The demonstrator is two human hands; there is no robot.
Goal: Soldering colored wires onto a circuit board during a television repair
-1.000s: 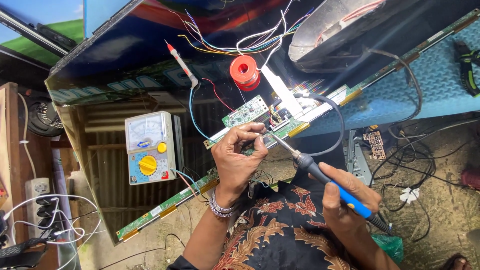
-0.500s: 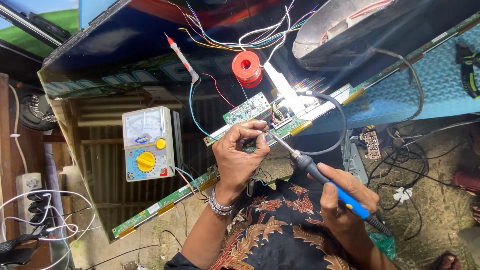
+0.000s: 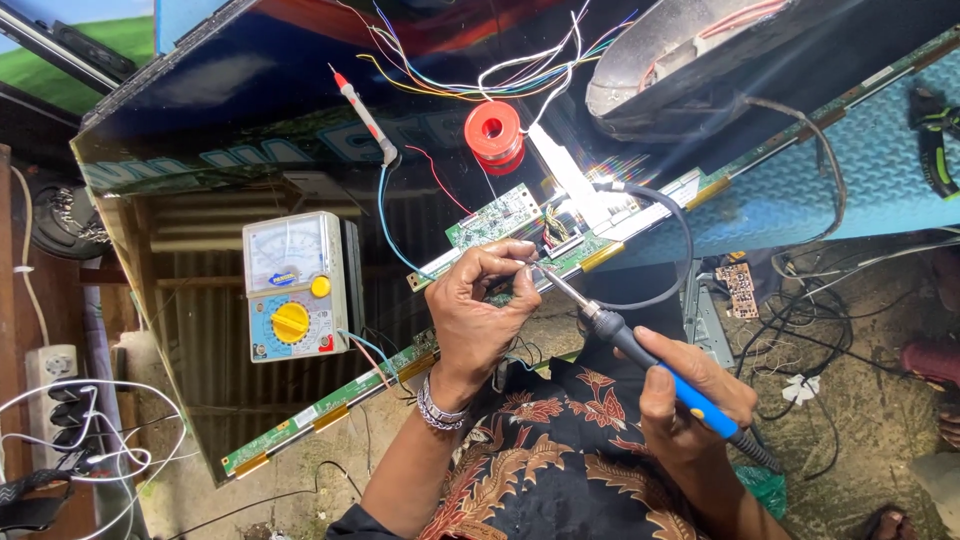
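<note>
Two hands work at the edge of a flat panel (image 3: 200,130), and little has changed over the last second: the view has only drifted, while both grips stay as they were. At far left a power strip (image 3: 50,365) lies by the analog multimeter (image 3: 290,285), which leans on the panel. The left hand (image 3: 485,310) remains pinched narrow on what looks like thin solder wire, just beside the small green circuit board (image 3: 495,215) and below the red solder spool (image 3: 493,133). The right hand (image 3: 690,400) keeps its closed grip on the blue-handled soldering iron (image 3: 640,350), whose tip still meets the left fingertips, so the joint appears to be still in progress.
</note>
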